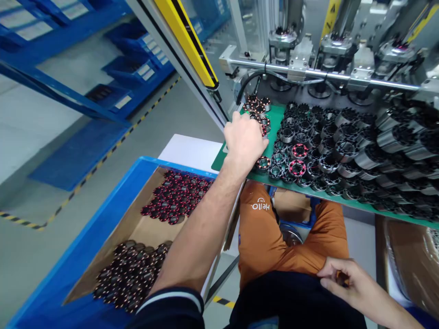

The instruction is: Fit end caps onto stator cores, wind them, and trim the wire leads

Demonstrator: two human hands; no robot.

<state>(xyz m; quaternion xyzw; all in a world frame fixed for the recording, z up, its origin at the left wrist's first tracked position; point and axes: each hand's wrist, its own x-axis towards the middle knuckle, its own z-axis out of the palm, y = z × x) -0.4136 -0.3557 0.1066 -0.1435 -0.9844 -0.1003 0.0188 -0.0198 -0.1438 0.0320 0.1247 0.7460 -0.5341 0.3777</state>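
My left hand (245,137) reaches over the left end of the green mat (274,130). Its fingers curl down around a motor stator (264,130) with reddish windings, mostly hidden beneath them. More copper-wound stators (255,105) cluster just beyond the knuckles, and a single copper-wound stator (263,163) sits nearer to me. My right hand (350,283) is low at my lap, against the orange trousers (291,260). Its thumb and forefinger are bent close together; whatever is between the fingertips is not clear.
Dark stators and metal rings (346,146) crowd the mat rightward, two of them with pink windings. Machine fixtures and a horizontal rail (318,75) stand behind. A blue tray (82,228) with cardboard lining holds stators at left. A yellow-marked post (188,43) rises beside the mat.
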